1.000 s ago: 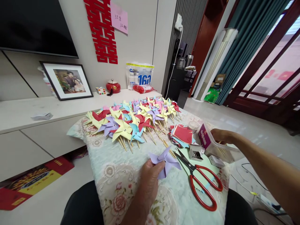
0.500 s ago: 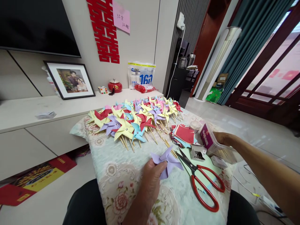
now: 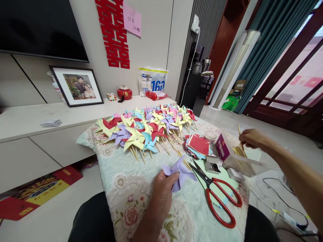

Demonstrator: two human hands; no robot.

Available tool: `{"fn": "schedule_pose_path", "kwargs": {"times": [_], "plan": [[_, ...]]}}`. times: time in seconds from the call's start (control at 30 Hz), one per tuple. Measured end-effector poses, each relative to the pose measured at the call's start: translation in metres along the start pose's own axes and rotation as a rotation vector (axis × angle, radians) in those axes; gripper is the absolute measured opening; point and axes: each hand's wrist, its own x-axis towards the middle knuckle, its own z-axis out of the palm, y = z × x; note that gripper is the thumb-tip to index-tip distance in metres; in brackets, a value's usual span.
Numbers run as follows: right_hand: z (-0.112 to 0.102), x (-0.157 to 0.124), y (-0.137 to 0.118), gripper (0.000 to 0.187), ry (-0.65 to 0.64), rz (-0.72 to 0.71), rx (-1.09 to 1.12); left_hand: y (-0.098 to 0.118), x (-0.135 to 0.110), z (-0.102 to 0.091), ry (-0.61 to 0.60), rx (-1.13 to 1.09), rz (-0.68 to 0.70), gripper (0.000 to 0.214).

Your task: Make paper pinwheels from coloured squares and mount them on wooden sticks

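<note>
A purple paper pinwheel point(image 3: 182, 173) is pinched in my left hand point(image 3: 165, 188), thumb on its middle, low over the tablecloth. My right hand point(image 3: 252, 138) grips a thin wooden stick point(image 3: 239, 131) upright above a clear plastic tub point(image 3: 233, 158), where more wooden sticks point(image 3: 239, 151) lie bundled. Beside the pinwheel, red-handled scissors point(image 3: 209, 183) rest with their blades slightly apart on green paper point(image 3: 199, 174). Near the blades stands a small open box point(image 3: 213, 164) of metal pins. A pile of coloured paper squares point(image 3: 198, 145) sits behind it.
Finished pinwheels point(image 3: 141, 132) in several colours cover the far part of the table, sticks toward me. A white cabinet point(image 3: 83, 116) behind carries a framed photo point(image 3: 77, 86), a red jar point(image 3: 124, 92) and a plastic bag point(image 3: 152, 82). Cables point(image 3: 282, 188) lie on the floor at right.
My right hand has come up out of the plastic tub with a wooden stick in its fingers. My left hand stays in place with the purple pinwheel.
</note>
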Motion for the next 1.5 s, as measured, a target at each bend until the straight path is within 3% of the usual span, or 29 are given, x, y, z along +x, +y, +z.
{"fn": "schedule_pose_path", "kwargs": {"times": [0.07, 0.13, 0.2, 0.27, 0.3, 0.43, 0.53, 0.67, 0.73, 0.9, 1.1, 1.23, 1.37, 1.5], "plan": [[-0.005, -0.018, -0.009, 0.017, 0.055, -0.118, 0.071, 0.003, -0.001, 0.002, -0.008, -0.033, 0.008, 0.027], [0.007, -0.047, -0.019, 0.01, -0.01, -0.244, 0.16, 0.007, -0.003, 0.003, -0.016, -0.074, 0.024, 0.03], [0.037, -0.082, -0.027, 0.009, -0.173, -0.339, 0.236, 0.01, -0.003, 0.003, -0.025, -0.124, 0.045, 0.034], [0.077, -0.115, -0.032, 0.009, -0.455, -0.43, 0.384, 0.012, -0.003, 0.002, -0.028, -0.174, 0.074, 0.038], [0.097, -0.129, -0.034, 0.01, -0.525, -0.454, 0.417, 0.013, -0.002, 0.001, -0.033, -0.193, 0.088, 0.039], [0.163, -0.163, -0.036, 0.015, -0.599, -0.553, 0.429, 0.013, -0.001, -0.002, -0.114, -0.218, 0.134, 0.038], [0.187, -0.173, -0.037, 0.021, -0.667, -0.604, 0.481, 0.013, -0.001, -0.001, -0.181, -0.205, 0.154, 0.034], [0.183, -0.169, -0.03, 0.01, -0.813, -0.58, 0.487, 0.011, -0.001, 0.0, -0.146, -0.186, 0.165, 0.031], [0.17, -0.16, -0.023, 0.023, -0.824, -0.613, 0.462, 0.009, -0.001, 0.0, -0.093, -0.174, 0.157, 0.032], [0.139, -0.147, -0.019, 0.042, -0.479, -0.569, 0.636, 0.003, 0.0, 0.001, 0.022, -0.013, 0.217, 0.027], [0.157, -0.163, -0.039, 0.03, -0.479, -0.695, 0.637, -0.002, 0.0, 0.001, 0.03, 0.305, 0.276, 0.016], [0.17, -0.162, -0.038, 0.021, -0.425, -0.715, 0.656, -0.008, 0.0, -0.003, -0.008, 0.45, 0.338, 0.012], [0.171, -0.16, -0.034, 0.015, -0.35, -0.837, 0.626, -0.009, -0.001, -0.004, -0.033, 0.587, 0.427, 0.007], [0.168, -0.161, -0.032, 0.012, -0.287, -0.887, 0.657, -0.006, -0.006, -0.003, -0.071, 0.591, 0.428, 0.008]]}}
